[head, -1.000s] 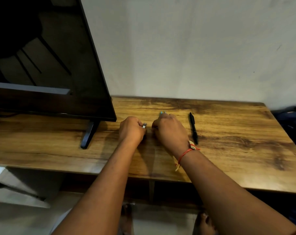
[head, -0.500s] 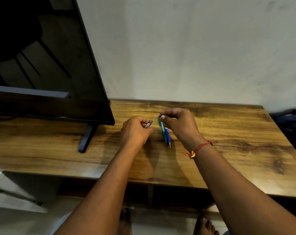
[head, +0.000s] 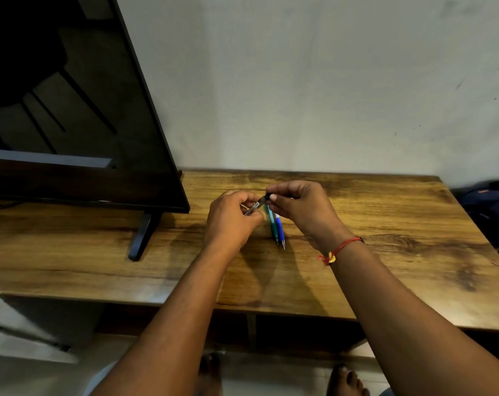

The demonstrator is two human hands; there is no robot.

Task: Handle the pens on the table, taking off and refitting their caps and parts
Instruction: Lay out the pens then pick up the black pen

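I'm watching the left grip pinching a slim grey pen barrel and the right grip pinching its black cap. A teal plastic pen and a blue plastic pen are lying on the wooden surface just beneath the right grip.

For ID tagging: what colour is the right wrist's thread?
Red thread, yellowish knot; head view shows it.

Table: teal pen, blue pen, television
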